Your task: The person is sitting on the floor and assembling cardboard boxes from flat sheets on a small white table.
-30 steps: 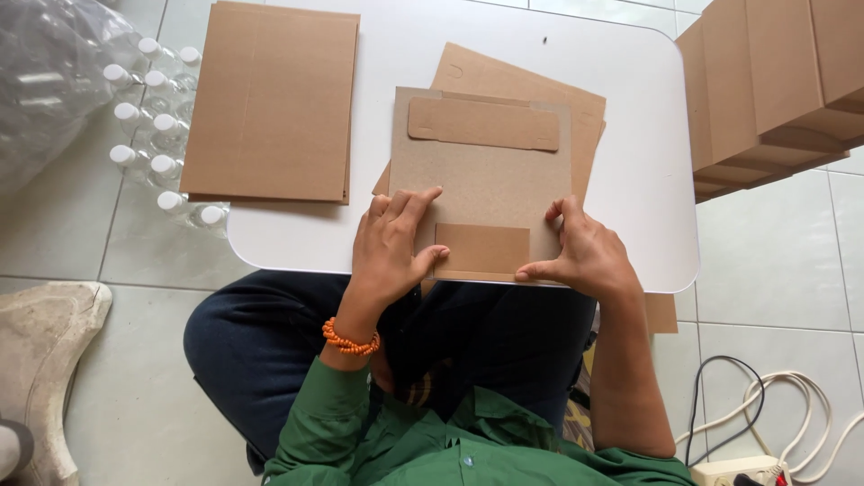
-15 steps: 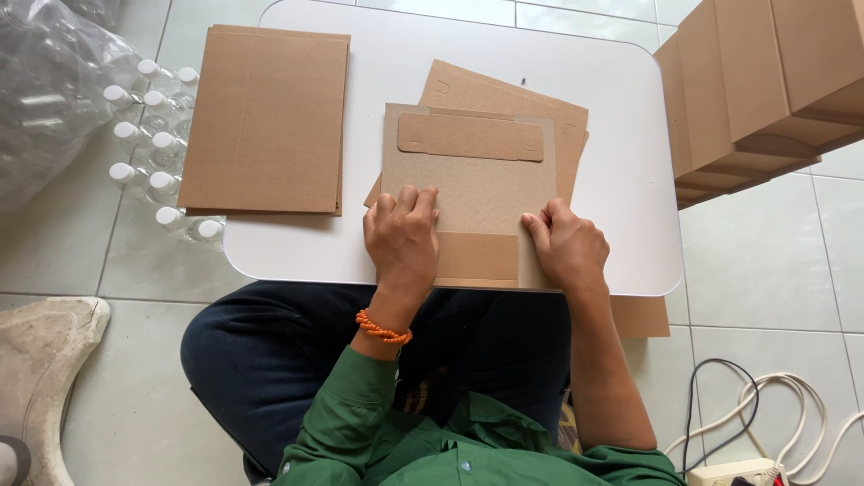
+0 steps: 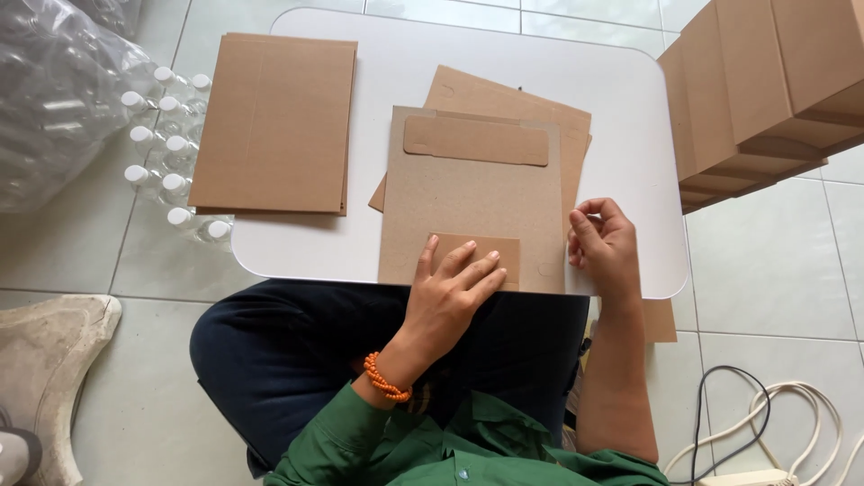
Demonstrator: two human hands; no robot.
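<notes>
Pressing the folded flap (image 3: 475,258) at lower centre, left hand (image 3: 450,292) fingers spread flat; right hand (image 3: 605,245) pinches the cardboard sheet (image 3: 472,202) edge

1. The left hand (image 3: 450,292) has slid from the lower left edge of the flat cardboard sheet (image 3: 472,202) to lie flat, fingers spread, on the folded-up bottom flap (image 3: 504,252) near the frame's centre.
2. The right hand (image 3: 603,243) has come off the sheet's face and now pinches its right edge, fingers curled.
3. That bottom flap now lies fully folded over the sheet, pressed down.
</notes>
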